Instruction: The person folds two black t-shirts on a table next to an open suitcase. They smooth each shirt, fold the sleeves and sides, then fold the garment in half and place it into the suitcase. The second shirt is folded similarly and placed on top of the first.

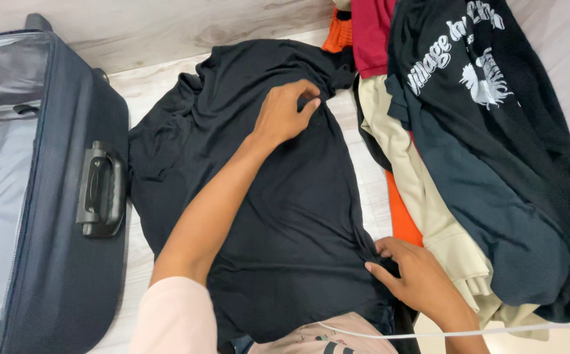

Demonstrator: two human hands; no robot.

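Flat between both hands lies a black shirt [285,216], its far edge pinched by the left hand [285,115], its near right hem gripped by the right hand [413,275], just beside a clothes pile [468,164], with an open suitcase [68,196] beyond the left arm.

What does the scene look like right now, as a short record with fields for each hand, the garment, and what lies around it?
left hand: left hand pinches the far edge of the black shirt, fingers bunching the fabric
right hand: right hand grips the shirt's near right edge
garment: black shirt spread flat on the pale floor, some wrinkles at its left side
left of shirt: open dark blue suitcase, grey lining showing, handle facing the shirt
right of shirt: clothes pile with a black printed top, cream, orange and red pieces
near edge: thin white cable across the right wrist
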